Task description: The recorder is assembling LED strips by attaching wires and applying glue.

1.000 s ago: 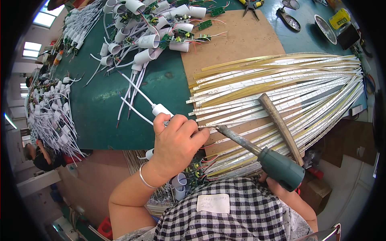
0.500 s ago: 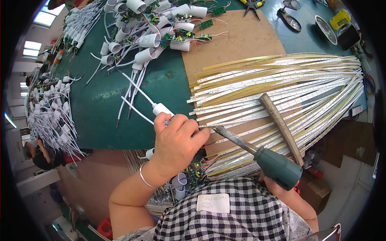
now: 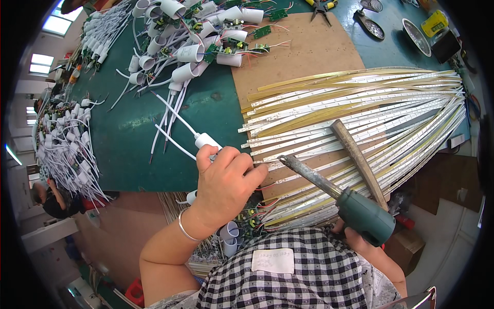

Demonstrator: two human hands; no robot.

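Observation:
My left hand (image 3: 226, 177) is closed, its fingers pinched round a white plastic end cap (image 3: 207, 141) with a white cable; what the fingertips hold beyond it is mostly hidden. Thin red and white wires show near the thumb, by the ends of the LED strips (image 3: 309, 148). My right hand (image 3: 356, 241), largely covered by the handle, grips a soldering iron (image 3: 364, 216) with a green handle. Its dark tip stands a little to the right of my left fingertips, apart from them. A worn wooden bar (image 3: 359, 162) lies across the strips.
White caps with green circuit boards (image 3: 190, 52) are heaped at the back, with more cabled caps (image 3: 67, 136) at the far left. Pliers (image 3: 321, 10), a metal dish (image 3: 417, 37) and a brown board (image 3: 309, 44) lie on the far side. A person (image 3: 54, 198) sits at the left.
The soldering iron has moved to the right, its tip drawing away from my left fingertips. My left hand and the end cap have hardly moved.

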